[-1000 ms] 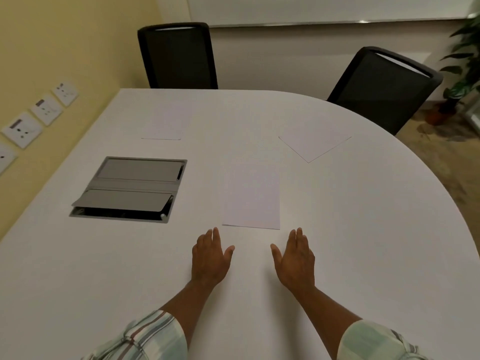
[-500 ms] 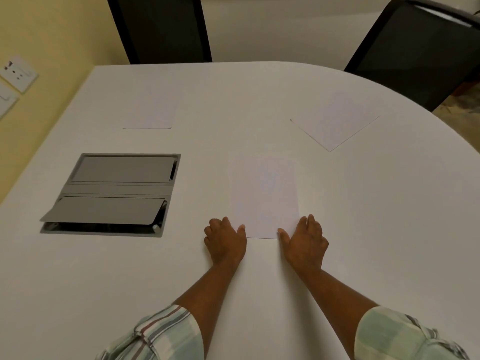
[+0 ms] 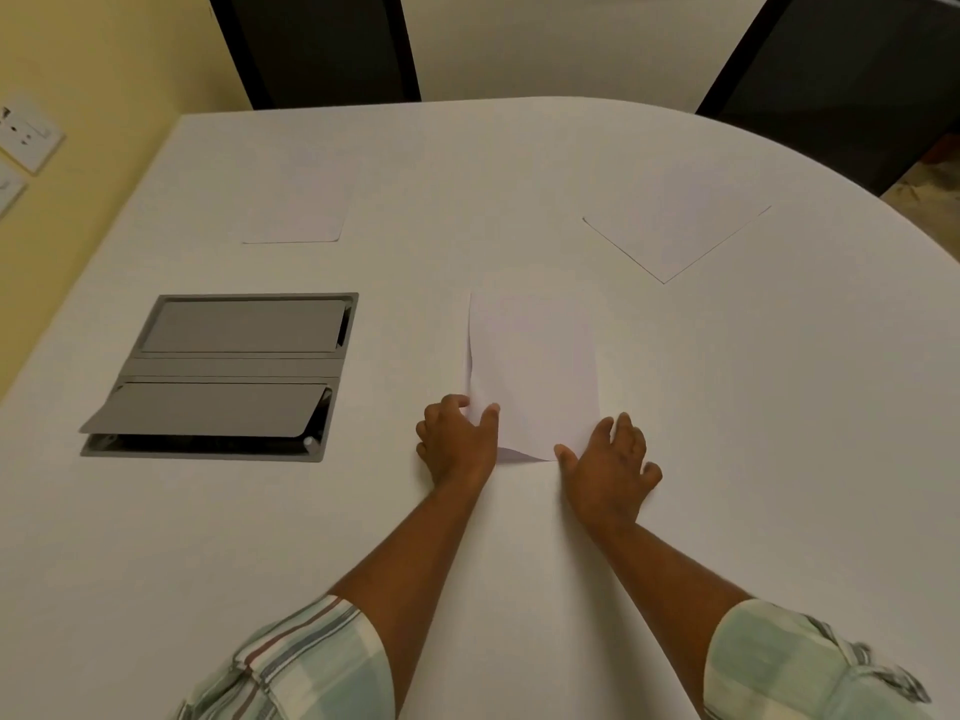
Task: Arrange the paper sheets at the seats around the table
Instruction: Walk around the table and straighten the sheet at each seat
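Three white paper sheets lie on the white table [image 3: 519,589]. The nearest sheet [image 3: 535,366] is in the middle, its near edge lifted off the surface. My left hand [image 3: 457,439] pinches its near left corner, thumb on top. My right hand [image 3: 608,459] touches the near right corner with the thumb at the edge and fingers spread on the table. A second sheet [image 3: 301,205] lies far left in front of a black chair [image 3: 317,44]. A third sheet [image 3: 675,226], turned at an angle, lies far right by another black chair [image 3: 852,80].
A grey cable box [image 3: 228,376] with two flap lids is sunk into the table at the left, its near lid raised. A yellow wall with sockets [image 3: 26,137] runs along the left. The table's curved edge sweeps round on the right.
Both hands moved forward from resting on the table to the near sheet's corners. The left hand has taken hold of it and its near edge has lifted. The view tilted down.
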`<action>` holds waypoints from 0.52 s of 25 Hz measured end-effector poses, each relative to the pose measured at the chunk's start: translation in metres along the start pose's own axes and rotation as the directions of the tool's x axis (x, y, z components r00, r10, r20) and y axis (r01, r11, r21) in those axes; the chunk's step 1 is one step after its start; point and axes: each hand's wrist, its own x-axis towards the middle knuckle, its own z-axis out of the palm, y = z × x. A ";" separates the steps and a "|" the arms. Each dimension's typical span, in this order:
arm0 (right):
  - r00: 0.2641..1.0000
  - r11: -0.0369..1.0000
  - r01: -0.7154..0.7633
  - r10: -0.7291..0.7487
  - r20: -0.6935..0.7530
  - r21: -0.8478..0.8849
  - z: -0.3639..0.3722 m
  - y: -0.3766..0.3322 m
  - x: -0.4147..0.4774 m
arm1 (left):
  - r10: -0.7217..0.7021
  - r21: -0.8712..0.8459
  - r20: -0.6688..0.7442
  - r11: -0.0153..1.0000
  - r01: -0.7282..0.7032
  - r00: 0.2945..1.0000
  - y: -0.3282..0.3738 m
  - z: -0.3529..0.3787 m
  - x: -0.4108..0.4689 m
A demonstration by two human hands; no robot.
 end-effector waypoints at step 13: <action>1.000 0.999 -0.004 0.003 0.013 0.054 0.002 0.003 0.002 | 0.069 -0.166 0.177 0.985 -0.039 0.982 0.032 -0.008 0.062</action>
